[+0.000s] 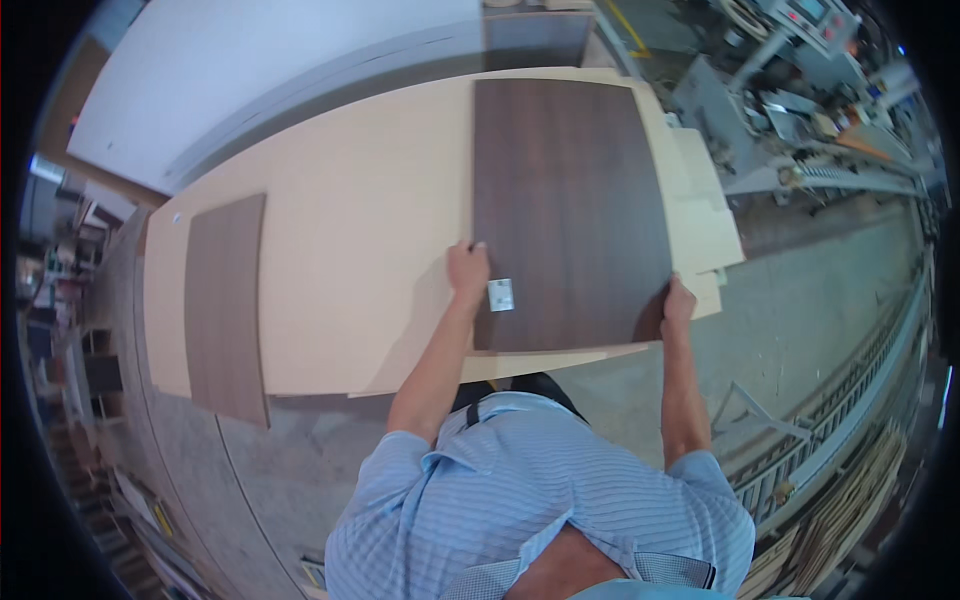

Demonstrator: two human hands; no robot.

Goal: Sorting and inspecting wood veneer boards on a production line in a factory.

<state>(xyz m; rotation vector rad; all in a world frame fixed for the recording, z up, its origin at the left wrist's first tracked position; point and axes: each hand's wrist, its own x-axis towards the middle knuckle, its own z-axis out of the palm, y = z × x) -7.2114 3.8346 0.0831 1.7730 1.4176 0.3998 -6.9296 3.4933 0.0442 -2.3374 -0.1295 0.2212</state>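
The dark brown panel [570, 190] lies right of centre in the frame, over the pale boards [360, 220], and I have it by two opposite long edges. My left hand [468, 270] is closed at its left edge, just beside a small whitish label [500, 295]; my right hand [678, 303] closes on the other edge, close to the near right corner. Fingers are narrow on both sides, curled at the rim (how far they reach beneath, I cannot tell). Gripping either side probably lets me steer so broad a sheet and keep it square; whether it rests flat or is slightly lifted, I can't say. Toward the left of the frame, a grey-brown panel [225, 310] lies apart, its lower end past the boards' near edge, presumably leaving me room here.
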